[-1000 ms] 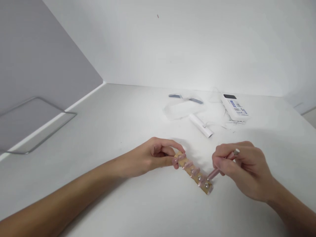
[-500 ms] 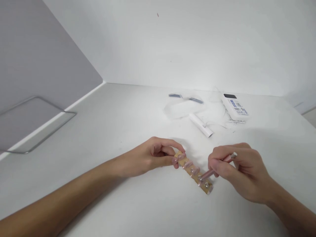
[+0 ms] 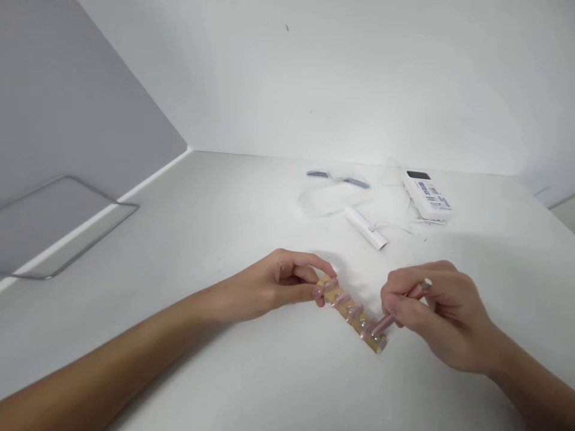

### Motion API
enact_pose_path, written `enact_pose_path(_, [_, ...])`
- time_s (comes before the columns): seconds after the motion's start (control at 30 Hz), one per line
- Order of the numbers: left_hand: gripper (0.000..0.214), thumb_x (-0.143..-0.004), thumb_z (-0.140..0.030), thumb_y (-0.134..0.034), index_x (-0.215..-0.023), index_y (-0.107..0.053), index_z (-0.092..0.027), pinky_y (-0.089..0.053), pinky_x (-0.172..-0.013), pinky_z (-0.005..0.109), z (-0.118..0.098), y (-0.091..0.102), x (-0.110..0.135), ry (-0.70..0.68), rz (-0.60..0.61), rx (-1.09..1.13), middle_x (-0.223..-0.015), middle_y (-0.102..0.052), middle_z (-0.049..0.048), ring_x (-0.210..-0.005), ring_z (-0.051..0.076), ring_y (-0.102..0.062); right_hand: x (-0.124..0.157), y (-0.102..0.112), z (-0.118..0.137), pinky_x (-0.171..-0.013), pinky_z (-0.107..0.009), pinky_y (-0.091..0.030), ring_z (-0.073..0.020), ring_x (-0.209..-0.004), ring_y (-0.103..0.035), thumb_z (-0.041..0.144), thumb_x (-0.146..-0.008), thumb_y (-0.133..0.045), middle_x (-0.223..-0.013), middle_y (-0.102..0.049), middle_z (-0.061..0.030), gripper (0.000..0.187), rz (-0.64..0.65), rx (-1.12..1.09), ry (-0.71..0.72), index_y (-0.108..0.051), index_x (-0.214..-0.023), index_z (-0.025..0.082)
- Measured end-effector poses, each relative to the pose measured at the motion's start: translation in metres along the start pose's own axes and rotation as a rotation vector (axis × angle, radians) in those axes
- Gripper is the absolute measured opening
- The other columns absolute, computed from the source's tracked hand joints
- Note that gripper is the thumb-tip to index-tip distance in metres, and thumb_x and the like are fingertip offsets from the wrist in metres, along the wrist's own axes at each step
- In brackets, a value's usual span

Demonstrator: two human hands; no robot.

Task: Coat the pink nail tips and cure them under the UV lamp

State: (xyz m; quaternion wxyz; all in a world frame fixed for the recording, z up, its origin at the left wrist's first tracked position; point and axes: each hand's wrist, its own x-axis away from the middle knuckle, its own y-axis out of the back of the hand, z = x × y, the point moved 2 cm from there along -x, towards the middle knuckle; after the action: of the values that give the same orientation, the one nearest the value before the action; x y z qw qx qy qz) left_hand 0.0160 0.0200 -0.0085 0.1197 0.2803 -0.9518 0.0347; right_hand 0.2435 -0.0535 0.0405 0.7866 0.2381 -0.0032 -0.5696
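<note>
— So, where's the wooden strip (image 3: 353,314)?
— Flat on the worktop (image 3: 251,203). The left hand (image 3: 274,287) pinches its far end, and the right hand (image 3: 431,311) grips a pink pen (image 3: 385,324), tip on the near end.
— What's around?
— A white tube (image 3: 365,227), plastic bag (image 3: 326,197) and labelled box (image 3: 426,194) lie well behind the hands; a wire frame (image 3: 67,227) sits far left.

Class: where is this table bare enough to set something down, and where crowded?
Bare: table between wire frame and left hand, and in front of the wooden strip. Crowded: behind the right hand and pink tool, around the white tube and device.
</note>
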Motion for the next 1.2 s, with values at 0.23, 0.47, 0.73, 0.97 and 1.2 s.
enact_pose_path(0.23, [0.023, -0.095, -0.027, -0.062, -0.116, -0.067, -0.021, -0.051, -0.085, 0.036, -0.0005, 0.0007, -0.0004, 0.003, -0.006, 0.003, -0.081, -0.066, 0.0026, -0.081, 0.018, -0.061, 0.0017, 0.0001, -0.0001, -0.041, -0.017, -0.031, -0.0044, -0.042, -0.042, 0.005, -0.083, -0.049, -0.051, -0.054, 0.0072, 0.026, 0.001, 0.011, -0.003, -0.055, -0.062, 0.019])
enact_pose_path(0.47, [0.023, -0.095, -0.027, -0.062, -0.116, -0.067, -0.021, -0.051, -0.084, 0.036, -0.0015, -0.0004, 0.0014, -0.004, 0.000, -0.002, -0.080, -0.065, 0.0021, -0.080, 0.017, -0.059, 0.0014, 0.0010, -0.0019, -0.045, -0.018, -0.038, -0.0067, -0.047, -0.045, 0.009, -0.087, -0.048, -0.055, -0.055, 0.0050, 0.025, -0.019, 0.055, -0.041, -0.055, -0.065, 0.019])
enact_pose_path(0.73, [0.023, -0.095, -0.027, -0.062, -0.117, -0.066, -0.021, -0.051, -0.085, 0.036, -0.0012, 0.0002, -0.0007, -0.002, -0.003, 0.001, -0.081, -0.066, 0.0030, -0.081, 0.018, -0.060, 0.0008, 0.0015, -0.0017, -0.041, -0.018, -0.034, -0.0058, -0.044, -0.044, 0.008, -0.084, -0.049, -0.052, -0.054, 0.0056, 0.025, 0.001, 0.050, -0.045, -0.055, -0.062, 0.018])
enact_pose_path(0.97, [0.023, -0.094, -0.027, -0.063, -0.115, -0.067, -0.020, -0.051, -0.085, 0.036, -0.0031, -0.0008, -0.0019, -0.002, -0.012, 0.014, -0.080, -0.066, 0.0022, -0.080, 0.017, -0.060, -0.0014, 0.0001, -0.0005, -0.045, -0.019, -0.043, -0.0083, -0.049, -0.057, 0.012, -0.090, -0.051, -0.059, -0.063, 0.0020, 0.025, 0.044, -0.008, -0.038, -0.060, -0.067, 0.017])
enact_pose_path(1.2, [0.024, -0.094, -0.028, -0.062, -0.117, -0.066, -0.020, -0.051, -0.086, 0.038, -0.0025, -0.0001, -0.0009, 0.011, -0.011, 0.002, -0.083, -0.067, 0.0036, -0.082, 0.019, -0.061, -0.0002, 0.0002, 0.0005, -0.045, -0.017, -0.044, -0.0071, -0.047, -0.057, 0.007, -0.087, -0.049, -0.059, -0.064, 0.0032, 0.025, 0.032, -0.004, -0.042, -0.060, -0.067, 0.018])
